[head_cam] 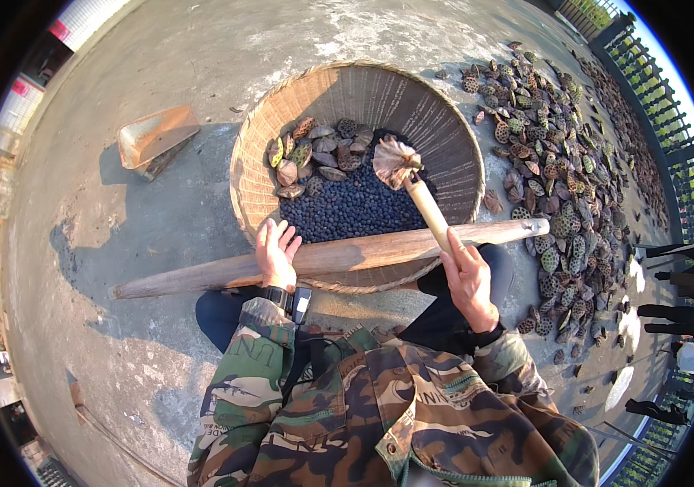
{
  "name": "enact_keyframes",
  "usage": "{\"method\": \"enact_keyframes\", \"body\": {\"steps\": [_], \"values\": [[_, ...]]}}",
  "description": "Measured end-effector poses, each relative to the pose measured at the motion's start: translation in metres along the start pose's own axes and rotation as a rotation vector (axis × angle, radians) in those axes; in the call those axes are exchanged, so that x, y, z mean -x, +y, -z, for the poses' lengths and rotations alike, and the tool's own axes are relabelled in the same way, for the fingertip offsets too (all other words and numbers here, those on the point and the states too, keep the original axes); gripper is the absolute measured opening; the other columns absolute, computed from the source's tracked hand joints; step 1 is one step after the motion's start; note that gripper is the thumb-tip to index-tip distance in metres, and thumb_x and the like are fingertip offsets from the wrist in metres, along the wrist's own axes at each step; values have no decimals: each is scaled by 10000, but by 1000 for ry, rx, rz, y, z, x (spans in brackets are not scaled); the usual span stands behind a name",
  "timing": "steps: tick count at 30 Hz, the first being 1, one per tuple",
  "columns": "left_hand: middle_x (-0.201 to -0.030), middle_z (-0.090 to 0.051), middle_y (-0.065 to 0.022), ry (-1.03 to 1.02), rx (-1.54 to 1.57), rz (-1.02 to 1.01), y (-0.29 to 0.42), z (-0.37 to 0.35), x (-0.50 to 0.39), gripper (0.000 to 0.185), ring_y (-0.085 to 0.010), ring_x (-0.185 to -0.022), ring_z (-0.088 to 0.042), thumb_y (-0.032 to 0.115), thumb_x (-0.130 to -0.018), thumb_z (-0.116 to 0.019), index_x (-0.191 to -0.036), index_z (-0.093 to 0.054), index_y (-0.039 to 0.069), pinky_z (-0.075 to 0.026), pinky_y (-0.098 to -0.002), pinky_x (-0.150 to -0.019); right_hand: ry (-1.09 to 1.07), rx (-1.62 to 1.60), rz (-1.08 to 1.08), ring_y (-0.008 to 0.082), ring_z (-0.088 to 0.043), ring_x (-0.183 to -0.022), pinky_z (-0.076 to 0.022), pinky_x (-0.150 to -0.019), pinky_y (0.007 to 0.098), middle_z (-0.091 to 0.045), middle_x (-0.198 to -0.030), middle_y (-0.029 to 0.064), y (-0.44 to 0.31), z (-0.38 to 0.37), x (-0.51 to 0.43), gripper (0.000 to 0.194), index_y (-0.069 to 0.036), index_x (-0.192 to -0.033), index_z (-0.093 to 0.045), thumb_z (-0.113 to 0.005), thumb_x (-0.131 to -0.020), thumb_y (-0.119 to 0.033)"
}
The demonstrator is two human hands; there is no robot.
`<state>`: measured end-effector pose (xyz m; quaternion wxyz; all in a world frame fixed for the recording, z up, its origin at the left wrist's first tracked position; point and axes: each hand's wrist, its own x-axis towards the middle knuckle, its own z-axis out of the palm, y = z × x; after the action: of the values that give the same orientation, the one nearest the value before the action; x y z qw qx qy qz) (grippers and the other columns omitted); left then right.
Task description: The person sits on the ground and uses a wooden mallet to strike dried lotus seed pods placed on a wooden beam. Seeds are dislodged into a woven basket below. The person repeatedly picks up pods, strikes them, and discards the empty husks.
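Observation:
A large woven bamboo basket (356,67) holds many dark lotus seeds (353,207) and a group of dried lotus seed pods (325,152). A long wooden board (371,251) lies across its near rim. My left hand (277,252) is at the board, palm up, fingers apart, holding nothing. In my right hand (472,277) is a pale stick (427,207), perhaps bamboo, slanting up over the board. At its far end is a dried lotus pod (392,163) above the seeds; whether the two are joined cannot be told.
Many lotus pods (560,189) lie heaped on the concrete ground (170,79) at the right. A rusty metal scoop or dustpan (158,137) stands left of the basket. A balustrade (651,91) runs along the far right. A long thin handle (122,444) lies at lower left.

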<state>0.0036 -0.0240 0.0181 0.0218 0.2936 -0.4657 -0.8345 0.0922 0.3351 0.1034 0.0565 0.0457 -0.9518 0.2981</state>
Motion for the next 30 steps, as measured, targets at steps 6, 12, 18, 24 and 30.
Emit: {"method": "enact_keyframes", "body": {"steps": [6, 12, 18, 24, 30], "values": [[-1445, -627, -281, -19, 24, 41, -7, 13, -15, 694, -379, -1266, -682, 415, -1087, -681, -1566, -431, -20, -548, -464, -1106, -117, -35, 15, 368, -692, -761, -547, -693, 429, -706, -892, 213, 27, 10, -1, 449, -35, -1426, -691, -748, -1002, -171], [-1498, -576, -330, -24, 86, 60, -6, 15, -15, 679, -404, -1308, -661, 395, -1100, -641, -1592, -394, -2, -521, -493, -1149, -145, 80, -20, 393, -696, -754, -563, -716, 453, -667, -821, 206, 25, 10, 3, 477, -49, -1436, -692, -775, -982, -173], [-1420, -625, -287, -35, 66, 26, -6, 21, -16, 643, -384, -1287, -675, 425, -1092, -660, -1504, -450, -22, -550, -483, -1111, 69, -153, -33, 358, -692, -738, -555, -710, 421, -702, -885, 231, 30, 31, -15, 466, -23, -1440, -681, -745, -1003, -172], [-1470, -585, -291, -43, 118, 98, -6, 22, -17, 776, -395, -1340, -636, 514, -1099, -610, -1575, -368, -49, -507, -496, -1172, -335, 135, -132, 428, -714, -800, -586, -743, 484, -721, -893, 206, 26, 15, -2, 488, -76, -1446, -682, -762, -998, -250], [-1439, -601, -275, -75, 115, 74, -6, 25, -17, 792, -378, -1329, -641, 513, -1104, -596, -1573, -351, -76, -502, -481, -1181, -65, -217, -11, 379, -774, -934, -585, -823, 403, -756, -1010, 275, 36, 23, -9, 461, 6, -1432, -671, -729, -1023, -199]]}}
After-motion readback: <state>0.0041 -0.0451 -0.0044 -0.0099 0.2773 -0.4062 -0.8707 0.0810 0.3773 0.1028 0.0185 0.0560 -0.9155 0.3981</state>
